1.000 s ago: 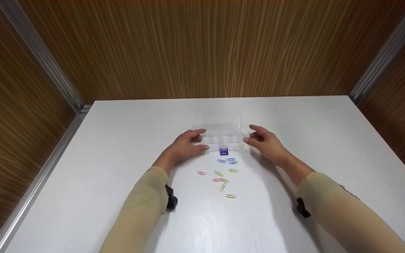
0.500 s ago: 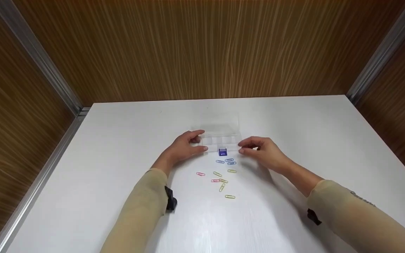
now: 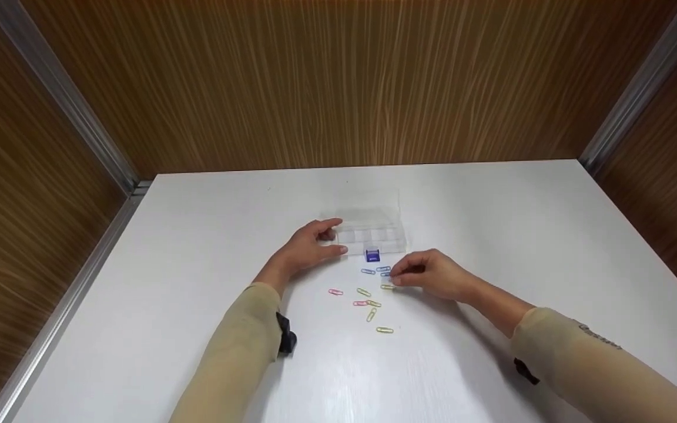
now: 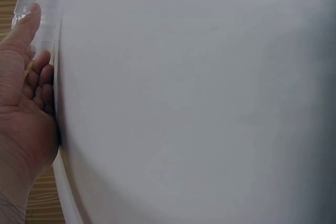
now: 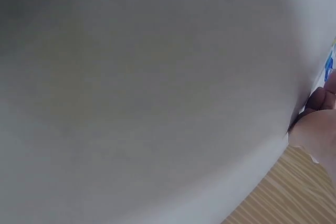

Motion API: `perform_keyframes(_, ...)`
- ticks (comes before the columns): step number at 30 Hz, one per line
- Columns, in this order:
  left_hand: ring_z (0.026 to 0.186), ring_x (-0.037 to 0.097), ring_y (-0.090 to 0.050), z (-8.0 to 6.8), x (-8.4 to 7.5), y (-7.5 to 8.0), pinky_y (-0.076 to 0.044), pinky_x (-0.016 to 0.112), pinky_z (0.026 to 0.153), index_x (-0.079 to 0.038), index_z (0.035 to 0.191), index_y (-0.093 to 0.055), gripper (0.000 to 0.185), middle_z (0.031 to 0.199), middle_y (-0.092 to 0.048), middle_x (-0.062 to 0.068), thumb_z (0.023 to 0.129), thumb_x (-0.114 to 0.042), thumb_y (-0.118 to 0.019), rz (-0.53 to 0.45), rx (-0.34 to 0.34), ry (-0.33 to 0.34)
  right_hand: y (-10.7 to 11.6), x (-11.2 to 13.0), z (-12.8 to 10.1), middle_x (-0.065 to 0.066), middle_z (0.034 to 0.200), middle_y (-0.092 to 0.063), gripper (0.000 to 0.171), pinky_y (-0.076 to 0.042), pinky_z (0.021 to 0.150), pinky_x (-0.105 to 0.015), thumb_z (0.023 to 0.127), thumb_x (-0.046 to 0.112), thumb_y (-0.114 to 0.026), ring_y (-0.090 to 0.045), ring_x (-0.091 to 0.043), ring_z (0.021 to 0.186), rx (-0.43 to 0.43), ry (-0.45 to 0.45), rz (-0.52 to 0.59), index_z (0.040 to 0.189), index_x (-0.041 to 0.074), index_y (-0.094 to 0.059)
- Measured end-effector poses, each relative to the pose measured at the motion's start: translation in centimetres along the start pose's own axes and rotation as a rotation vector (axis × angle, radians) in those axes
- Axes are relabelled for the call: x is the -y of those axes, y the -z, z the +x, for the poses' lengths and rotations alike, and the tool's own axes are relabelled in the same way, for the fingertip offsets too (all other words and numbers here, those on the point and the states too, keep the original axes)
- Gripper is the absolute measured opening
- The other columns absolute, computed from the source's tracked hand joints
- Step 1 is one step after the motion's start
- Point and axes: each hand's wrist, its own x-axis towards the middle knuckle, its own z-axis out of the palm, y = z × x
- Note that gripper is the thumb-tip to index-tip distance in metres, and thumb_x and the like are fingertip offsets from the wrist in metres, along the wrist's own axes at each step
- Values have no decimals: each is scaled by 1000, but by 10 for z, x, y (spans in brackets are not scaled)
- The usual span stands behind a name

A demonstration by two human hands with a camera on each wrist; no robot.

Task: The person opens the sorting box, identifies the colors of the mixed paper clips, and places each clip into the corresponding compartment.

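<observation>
left hand [image 3: 306, 249] rests on the desk [image 3: 491, 235], grip loosely open against the clear box [image 3: 371, 226] | right hand [image 3: 432, 275] curled at the paper clips [image 3: 374, 294]; seemingly pinching one, view too small to tell | blue block [image 3: 372, 255] before box

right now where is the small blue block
In the head view, the small blue block sits on the white table mid-scene, against the clear box's near edge, just above the scattered paper clips.
</observation>
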Motion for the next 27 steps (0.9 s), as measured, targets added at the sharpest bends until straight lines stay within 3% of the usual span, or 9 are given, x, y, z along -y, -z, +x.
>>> perform_keyframes(12,121,22,-50,1,0,0,-38,41,114,-25,157,-54,71,127,-57,0,93,-35,-84,16,3,-6,-5,-1,-2,-6,106,-73,17,-45,83,-24,89,12,-87,-59,-22,101,23,37,-50,106,11,-84)
perform_keyframes(18,120,22,-51,2,1,2,-38,41,112,-20,155,-56,68,124,-58,2,93,-30,-84,12,0,-39,-7,-1,1,-2,102,-74,19,-41,90,-31,87,14,-89,-57,-23,104,12,89,-106,105,14,-86)
perform_keyframes(27,121,22,-50,2,0,1,-39,42,113,-26,155,-56,68,127,-57,1,94,-34,-84,26,2,-7,-7,-4,2,-1,101,-75,20,-39,89,-33,86,15,-90,-57,-24,102,13,146,-148,106,15,-86)
